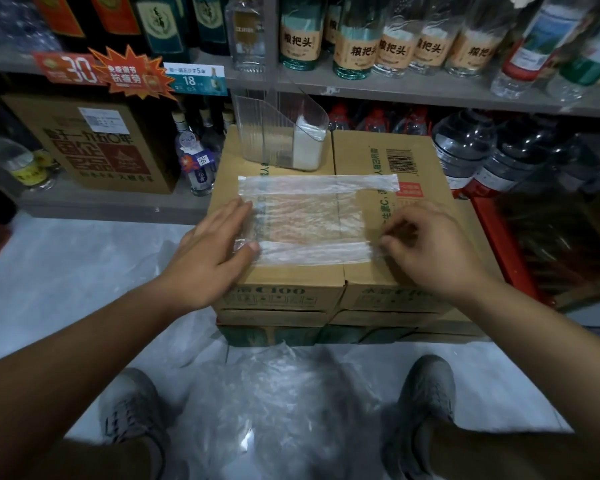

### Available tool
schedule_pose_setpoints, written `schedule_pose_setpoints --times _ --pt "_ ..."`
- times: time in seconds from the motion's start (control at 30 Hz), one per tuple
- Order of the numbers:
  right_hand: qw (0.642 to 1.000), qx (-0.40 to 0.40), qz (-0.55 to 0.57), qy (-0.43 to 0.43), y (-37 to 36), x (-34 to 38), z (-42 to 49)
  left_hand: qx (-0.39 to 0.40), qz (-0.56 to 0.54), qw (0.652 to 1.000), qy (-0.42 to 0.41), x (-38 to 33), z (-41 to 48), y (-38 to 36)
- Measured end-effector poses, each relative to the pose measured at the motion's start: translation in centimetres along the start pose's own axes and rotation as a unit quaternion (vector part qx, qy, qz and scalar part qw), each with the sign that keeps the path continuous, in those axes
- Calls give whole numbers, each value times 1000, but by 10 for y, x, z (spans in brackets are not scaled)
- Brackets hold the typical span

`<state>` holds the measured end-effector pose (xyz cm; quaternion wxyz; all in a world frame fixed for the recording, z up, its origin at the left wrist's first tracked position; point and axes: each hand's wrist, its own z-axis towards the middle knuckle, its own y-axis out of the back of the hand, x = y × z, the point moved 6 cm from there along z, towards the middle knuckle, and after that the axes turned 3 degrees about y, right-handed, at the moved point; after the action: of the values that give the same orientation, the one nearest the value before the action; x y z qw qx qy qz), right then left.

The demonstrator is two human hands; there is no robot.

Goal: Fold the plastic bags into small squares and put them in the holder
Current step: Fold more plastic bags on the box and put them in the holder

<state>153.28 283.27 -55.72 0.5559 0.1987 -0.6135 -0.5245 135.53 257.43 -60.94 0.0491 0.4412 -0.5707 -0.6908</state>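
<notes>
While the left hand (208, 244) lies flat, fingers straight, on the left edge of the plastic bag (302, 220), the right hand (426, 247) pinches the end of its near folded strip. The bag is spread across the cardboard boxes (354, 154) — the clear holder (257, 133) stands just behind it.

A flat clear plastic bag (305, 220) lies on the brown cardboard boxes (395, 161), between the grips. The left grip (208, 251) rests on its left edge and the right grip (426, 247) pinches its near right corner. Beyond both grips, a clear plastic holder (267, 133) stands on the boxes. Nearer than the grips, crumpled clear plastic bags (274, 393) lie on the floor (66, 265).
</notes>
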Motion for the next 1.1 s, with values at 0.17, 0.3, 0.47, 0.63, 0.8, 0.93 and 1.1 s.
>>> schedule_pose_setpoints --times 0.17,0.3,0.47,0.63,0.8,0.93,1.1 --pt "984 101 0 148 -32 54 -1 -38 -9 998 -54 -11 0 13" --pt "973 103 -42 200 -45 62 2 -46 42 984 -165 -36 -2 15" --pt "971 103 -81 202 -48 65 6 -29 43 983 -176 -38 2 10" --pt "974 115 -63 187 -45 66 7 -26 34 987 -156 -37 2 9" --pt "978 116 -50 167 -40 67 5 -28 10 988 -152 -38 1 10" --pt "979 113 -55 163 -38 67 4 -36 -28 989 -140 -40 3 16" --pt "986 79 -32 144 -27 73 11 -40 -102 992 -66 -44 2 31"
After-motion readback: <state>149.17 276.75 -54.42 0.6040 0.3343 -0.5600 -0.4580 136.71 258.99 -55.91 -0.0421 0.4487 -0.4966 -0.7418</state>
